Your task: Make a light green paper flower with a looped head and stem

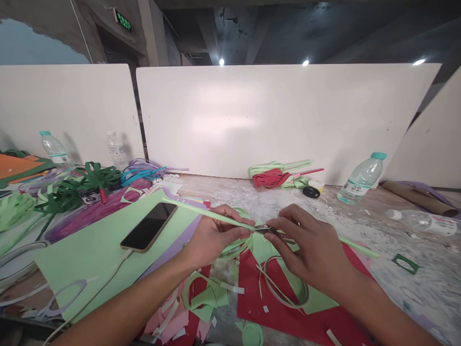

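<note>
My left hand [214, 235] is closed, pinching a long, thin light-green paper stick [201, 210] near its right end. The stick slants up and left over a phone. My right hand [309, 240] is closed around small metal scissors [262, 228], whose blades meet the stick right beside my left fingertips. The scissors' handles are mostly hidden by my fingers. Below my hands lie light-green paper loops [237, 247], partly covered. Another green stick [360, 247] pokes out to the right from behind my right hand.
A phone [149, 227] with a cable rests on green sheets [86, 250] at left. Red paper [252, 298], a thin ring [306, 293] and scraps lie in front. Red and green strip bundles [270, 178], a glue bottle [311, 189] and a water bottle [362, 179] stand near a white partition [288, 115].
</note>
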`<act>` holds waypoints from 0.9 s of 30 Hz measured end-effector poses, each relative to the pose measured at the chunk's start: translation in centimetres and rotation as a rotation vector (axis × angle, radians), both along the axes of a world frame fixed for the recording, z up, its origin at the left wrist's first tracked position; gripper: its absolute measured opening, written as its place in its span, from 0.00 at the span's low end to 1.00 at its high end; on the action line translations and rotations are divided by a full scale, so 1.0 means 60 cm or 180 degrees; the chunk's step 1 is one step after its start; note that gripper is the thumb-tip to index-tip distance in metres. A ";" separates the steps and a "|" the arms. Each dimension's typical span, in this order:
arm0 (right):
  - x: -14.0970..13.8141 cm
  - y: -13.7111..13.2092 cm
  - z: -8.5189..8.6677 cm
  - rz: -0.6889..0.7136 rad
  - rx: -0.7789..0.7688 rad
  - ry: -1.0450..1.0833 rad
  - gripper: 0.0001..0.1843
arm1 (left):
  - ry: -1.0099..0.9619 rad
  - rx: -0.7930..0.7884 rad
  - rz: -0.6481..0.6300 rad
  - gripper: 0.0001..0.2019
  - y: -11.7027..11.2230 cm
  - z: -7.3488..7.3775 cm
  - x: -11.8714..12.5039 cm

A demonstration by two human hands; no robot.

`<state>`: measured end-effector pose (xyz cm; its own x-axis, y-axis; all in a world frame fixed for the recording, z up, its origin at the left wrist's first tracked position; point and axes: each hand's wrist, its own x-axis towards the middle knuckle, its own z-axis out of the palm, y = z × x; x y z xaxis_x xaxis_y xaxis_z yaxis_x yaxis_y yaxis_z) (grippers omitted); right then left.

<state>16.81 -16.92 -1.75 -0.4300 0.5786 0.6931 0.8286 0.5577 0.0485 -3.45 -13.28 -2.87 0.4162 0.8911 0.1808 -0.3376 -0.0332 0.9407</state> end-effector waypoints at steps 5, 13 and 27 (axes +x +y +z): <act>-0.002 -0.001 0.001 0.0010 -0.0041 0.0026 0.09 | 0.0014 0.0026 0.0008 0.11 0.001 -0.003 -0.002; 0.000 -0.001 0.003 0.0078 -0.0002 -0.0010 0.08 | 0.0011 -0.0011 0.0032 0.12 0.000 0.002 0.000; -0.001 -0.001 0.001 0.0052 0.0112 -0.0134 0.09 | 0.0152 0.0008 0.0059 0.13 -0.003 0.005 0.001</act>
<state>16.77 -16.99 -1.67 -0.4684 0.5468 0.6940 0.8161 0.5686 0.1029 -3.37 -13.47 -2.59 0.4079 0.8983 0.1633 -0.2917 -0.0413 0.9556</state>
